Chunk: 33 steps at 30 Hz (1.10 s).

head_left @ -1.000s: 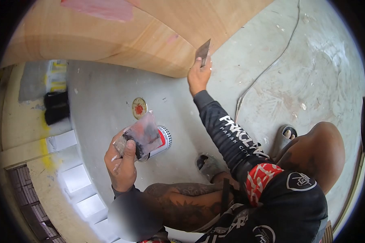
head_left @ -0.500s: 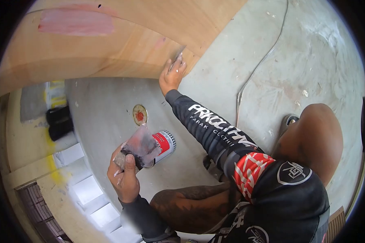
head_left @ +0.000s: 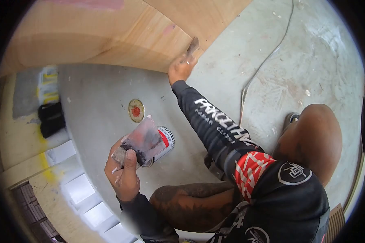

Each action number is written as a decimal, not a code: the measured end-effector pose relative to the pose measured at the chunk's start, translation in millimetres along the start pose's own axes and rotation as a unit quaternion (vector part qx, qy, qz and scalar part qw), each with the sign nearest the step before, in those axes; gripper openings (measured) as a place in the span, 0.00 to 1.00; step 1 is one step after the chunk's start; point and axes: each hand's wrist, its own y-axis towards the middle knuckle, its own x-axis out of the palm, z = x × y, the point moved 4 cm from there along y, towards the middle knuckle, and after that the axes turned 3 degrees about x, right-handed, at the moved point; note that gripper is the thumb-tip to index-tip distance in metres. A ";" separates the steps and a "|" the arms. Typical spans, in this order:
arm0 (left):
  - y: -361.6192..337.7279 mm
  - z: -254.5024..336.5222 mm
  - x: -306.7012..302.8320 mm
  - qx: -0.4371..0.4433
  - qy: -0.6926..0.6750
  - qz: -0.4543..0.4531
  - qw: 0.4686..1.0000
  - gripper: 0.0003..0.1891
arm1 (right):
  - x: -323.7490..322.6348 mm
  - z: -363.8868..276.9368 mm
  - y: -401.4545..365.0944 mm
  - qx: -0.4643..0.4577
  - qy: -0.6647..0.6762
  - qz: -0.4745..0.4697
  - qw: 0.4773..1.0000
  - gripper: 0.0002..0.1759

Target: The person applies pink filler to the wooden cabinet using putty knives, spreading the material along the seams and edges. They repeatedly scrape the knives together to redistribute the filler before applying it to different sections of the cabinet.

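Observation:
My left hand (head_left: 123, 174) grips a putty board (head_left: 144, 137), a thin flat plate smeared with pinkish and dark filler. Its thumb presses on the near end. Behind the board, a paint can (head_left: 165, 141) with a red and white label stands on the floor, partly hidden. My right arm is stretched forward, and my right hand (head_left: 182, 69) is closed around a putty knife (head_left: 193, 45). The blade lies against the plywood panel (head_left: 129, 40), by a seam near its right corner. A small pink filler patch (head_left: 169, 29) shows close by on the wood.
A round lid (head_left: 136, 110) with a red smear lies on the grey floor (head_left: 97, 109). A cable (head_left: 263, 60) runs across the floor at right. Black items (head_left: 52, 119) and white stepped pieces (head_left: 81, 188) are along the left. My bent knees are close below.
My right hand and the putty knife have shifted up and right along the panel's seam. The view has tilted slightly, so the panel sits higher. My left hand still holds the putty board.

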 end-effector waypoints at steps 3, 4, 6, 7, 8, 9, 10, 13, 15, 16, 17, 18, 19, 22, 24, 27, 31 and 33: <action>5.7 0.0 1.5 0.023 -0.013 -0.004 1.000 0.25 | 5.9 -3.7 -1.1 0.006 0.004 0.017 1.000 0.34; 3.2 -2.0 2.2 0.025 -0.015 -0.001 1.000 0.24 | -1.8 -16.1 -4.9 -0.010 0.022 0.014 1.000 0.34; -0.7 -6.0 -0.7 0.015 -0.020 -0.002 1.000 0.24 | -22.6 -43.5 -3.1 0.011 0.042 -0.036 0.998 0.33; 1.4 -5.9 -2.2 0.018 -0.024 -0.001 1.000 0.24 | -26.7 -55.9 3.3 0.015 0.058 -0.056 0.997 0.32; 3.7 -4.9 -2.8 0.019 -0.026 -0.003 0.999 0.24 | -21.1 -47.2 7.4 0.000 0.020 -0.042 0.999 0.30; 2.8 -4.0 -2.8 0.019 -0.029 -0.005 0.999 0.24 | -12.9 -29.9 10.6 -0.015 -0.019 -0.028 0.999 0.27; 0.5 -3.4 -2.6 0.018 -0.033 -0.006 0.999 0.24 | -10.6 -19.6 10.7 -0.031 -0.059 -0.014 0.998 0.25; 0.7 -1.8 -3.1 0.032 -0.025 -0.009 0.999 0.24 | -4.8 9.9 6.1 0.238 -0.040 -0.050 0.969 0.22; -2.0 -5.2 -3.5 0.013 -0.039 -0.005 0.999 0.24 | -7.0 4.8 1.2 0.210 0.030 -0.009 0.977 0.24; -3.1 -5.6 -5.3 0.003 -0.042 -0.005 0.999 0.24 | -12.3 -6.6 -0.6 0.157 0.040 -0.009 0.987 0.26; -2.0 -4.1 -5.6 0.009 -0.036 -0.002 0.999 0.24 | -12.3 -17.0 -0.3 0.102 0.054 -0.007 0.993 0.28; -1.4 -2.1 -4.2 0.016 -0.032 0.002 0.999 0.24 | -4.2 -6.0 1.1 0.124 0.056 -0.006 0.991 0.26; -3.0 -0.3 -2.9 0.022 -0.031 0.006 0.999 0.24 | 5.1 14.4 4.5 0.143 0.055 -0.004 0.988 0.24; -0.9 2.5 -3.5 0.030 -0.004 0.000 1.000 0.25 | 7.0 55.7 4.2 0.208 0.114 0.013 0.971 0.22; -0.3 2.4 -3.8 0.016 -0.021 -0.004 1.000 0.24 | -11.3 52.6 0.5 0.219 0.149 0.026 0.964 0.22; -1.1 4.3 -0.6 0.013 -0.025 -0.009 1.000 0.23 | -31.7 50.3 -7.2 0.123 0.188 -0.014 0.974 0.23; -0.1 1.9 1.5 0.015 -0.030 0.011 0.999 0.22 | -81.5 28.6 -26.4 0.028 0.089 -0.057 0.994 0.22; 7.8 -7.7 0.4 0.005 -0.082 0.033 0.996 0.21 | -100.6 21.9 -41.0 -0.052 0.023 -0.078 0.995 0.23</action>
